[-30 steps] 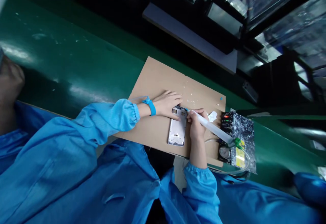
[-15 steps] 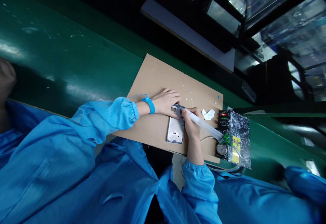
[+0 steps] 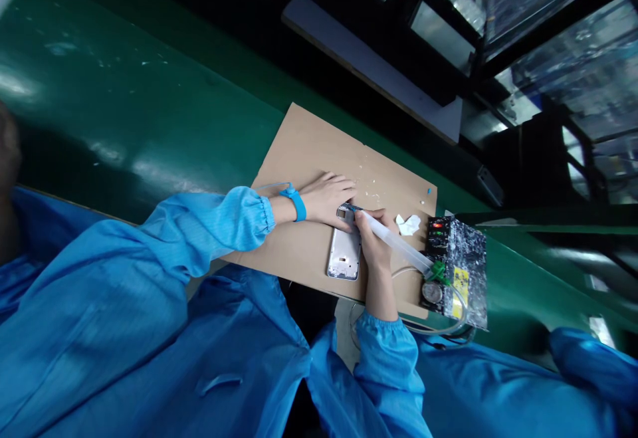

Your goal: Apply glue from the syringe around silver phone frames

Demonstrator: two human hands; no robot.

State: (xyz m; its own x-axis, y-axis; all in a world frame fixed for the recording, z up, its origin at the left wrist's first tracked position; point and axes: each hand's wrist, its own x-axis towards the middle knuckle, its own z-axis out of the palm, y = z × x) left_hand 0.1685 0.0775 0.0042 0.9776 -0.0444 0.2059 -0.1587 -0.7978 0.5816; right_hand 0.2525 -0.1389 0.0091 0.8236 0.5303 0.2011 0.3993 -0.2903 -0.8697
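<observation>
A silver phone frame (image 3: 343, 255) lies on a sheet of cardboard (image 3: 289, 159). My left hand (image 3: 329, 199) rests at its upper left, thumb over the frame's edge and fingers stretched past its top, steadying it. Pinched in my right hand (image 3: 375, 238) is a translucent dispensing syringe (image 3: 401, 245), slanting with its tip end at the top part of the frame. The exact tip is hard to make out. A green cap (image 3: 438, 272) at the syringe's rear joins a clear hose.
A black, white-spattered dispenser box (image 3: 468, 245) with a gauge and red display stands right of the cardboard. Crumpled white tissue (image 3: 409, 225) and small white bits lie on the cardboard. Behind is a shelf edge (image 3: 373, 69); a blue sleeve (image 3: 588, 365) shows at right.
The syringe and both hands stay almost in place over the phone frame. The whole view has shifted slightly.
</observation>
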